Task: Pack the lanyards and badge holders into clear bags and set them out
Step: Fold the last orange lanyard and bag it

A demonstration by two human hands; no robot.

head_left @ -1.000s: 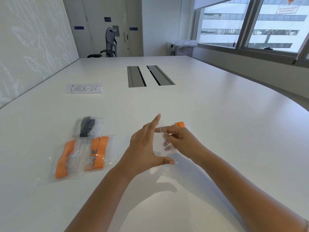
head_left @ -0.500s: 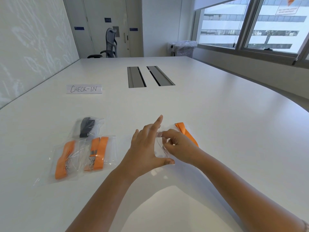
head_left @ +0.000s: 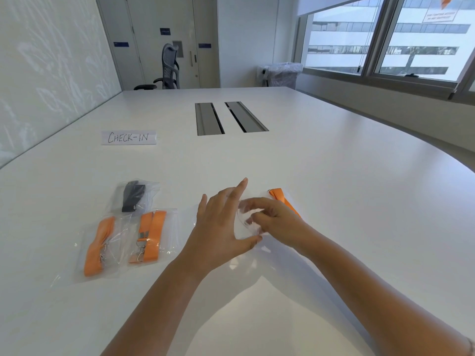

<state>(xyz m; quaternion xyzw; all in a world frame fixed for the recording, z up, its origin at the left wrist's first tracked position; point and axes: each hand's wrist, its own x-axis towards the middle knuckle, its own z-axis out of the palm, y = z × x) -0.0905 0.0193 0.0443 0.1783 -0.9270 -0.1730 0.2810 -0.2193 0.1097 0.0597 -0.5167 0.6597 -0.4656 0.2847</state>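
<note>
Head view: three filled bags lie at near left, one with a black lanyard [head_left: 132, 196], two with orange lanyards [head_left: 99, 246] [head_left: 150, 237]. The left hand [head_left: 221, 227], fingers spread, steadies a clear bag [head_left: 248, 224] (hard to see); the right hand [head_left: 273, 219] pinches it, a loose orange lanyard [head_left: 282, 200] just beyond. White table [head_left: 334, 201], CHECK-IN sign [head_left: 128, 137] far left.

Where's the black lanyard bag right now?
The black lanyard bag lies on the table's left side, just beyond the two orange lanyard bags and nearer than the CHECK-IN sign.
</note>
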